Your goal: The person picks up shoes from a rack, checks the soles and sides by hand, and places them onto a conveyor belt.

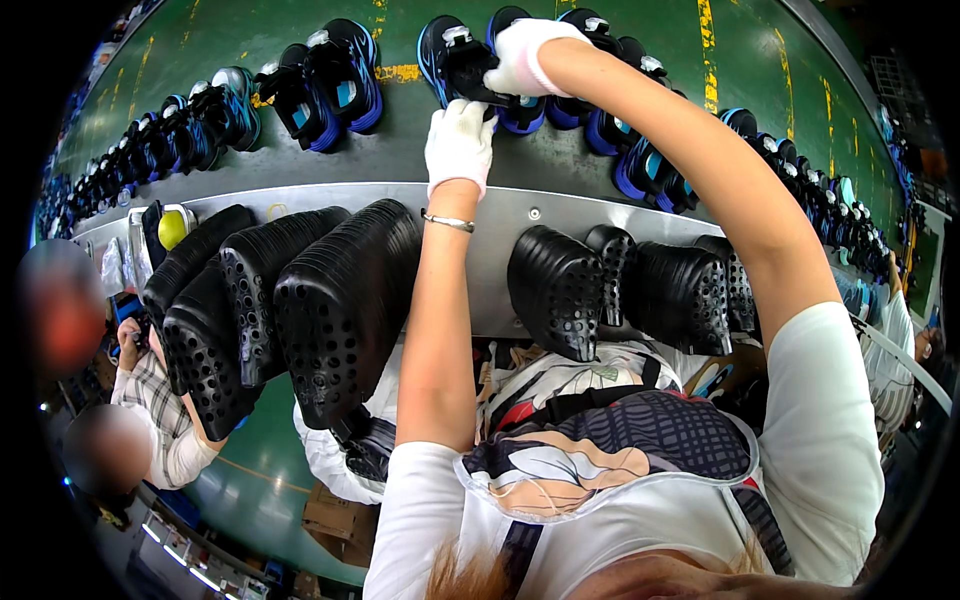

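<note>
Both my hands wear white gloves and meet at a black shoe with blue trim (428, 52) on the green belt. My left hand (459, 145) is closed at the shoe's heel end, nearest me. From the right, my right hand (532, 58) reaches over with its fingers closed on a black piece (478, 82) at the shoe's opening. It looks like an insole; its far part lies inside the shoe. My glove hides part of the neighbouring shoes. On the metal ledge stand stacks of black insoles with holes underneath: tall ones (345, 300) on the left, shorter ones (555, 290) on the right.
Long rows of similar shoes (345, 75) run along the green belt (240, 30) on both sides. The metal ledge (490, 210) borders it on my side. A tray with a yellow-green round thing (173, 229) sits at the left. Other people work at left and far right.
</note>
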The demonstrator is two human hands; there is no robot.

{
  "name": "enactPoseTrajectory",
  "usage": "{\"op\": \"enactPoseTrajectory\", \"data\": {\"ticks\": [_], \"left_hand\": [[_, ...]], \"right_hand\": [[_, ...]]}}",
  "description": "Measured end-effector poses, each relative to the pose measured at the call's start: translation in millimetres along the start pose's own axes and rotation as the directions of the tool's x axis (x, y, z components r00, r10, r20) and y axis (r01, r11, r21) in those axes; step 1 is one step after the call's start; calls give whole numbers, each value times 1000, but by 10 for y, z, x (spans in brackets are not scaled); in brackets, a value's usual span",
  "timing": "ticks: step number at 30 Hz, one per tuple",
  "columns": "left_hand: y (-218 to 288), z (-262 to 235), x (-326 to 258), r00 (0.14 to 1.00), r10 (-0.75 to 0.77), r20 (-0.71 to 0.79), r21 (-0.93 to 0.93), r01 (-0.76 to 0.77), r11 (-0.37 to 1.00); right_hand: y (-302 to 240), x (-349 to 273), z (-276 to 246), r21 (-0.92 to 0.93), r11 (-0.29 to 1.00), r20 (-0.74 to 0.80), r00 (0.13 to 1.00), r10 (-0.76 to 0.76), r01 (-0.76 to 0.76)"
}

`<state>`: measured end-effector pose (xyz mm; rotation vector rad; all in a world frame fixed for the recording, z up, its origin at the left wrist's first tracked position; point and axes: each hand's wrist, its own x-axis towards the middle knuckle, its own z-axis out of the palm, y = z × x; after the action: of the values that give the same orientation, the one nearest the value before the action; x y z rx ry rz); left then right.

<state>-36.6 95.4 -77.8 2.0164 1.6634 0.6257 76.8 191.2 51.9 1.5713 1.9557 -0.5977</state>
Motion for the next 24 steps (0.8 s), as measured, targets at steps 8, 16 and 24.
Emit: {"op": "enactPoseTrajectory", "data": {"ticks": [8,16,24], "left_hand": [[18,32,227,913,-316,259,72,308,949],[67,58,188,891,-389,234,66,384,921],[78,73,290,869,-358,340,248,285,926]], "right_hand": [[-370,543,513,59,997,-98,994,51,-46],[-407,665,528,-51,999,-151,989,8,-16],[-270,655,469,134,990,-106,994,-36,51]]}}
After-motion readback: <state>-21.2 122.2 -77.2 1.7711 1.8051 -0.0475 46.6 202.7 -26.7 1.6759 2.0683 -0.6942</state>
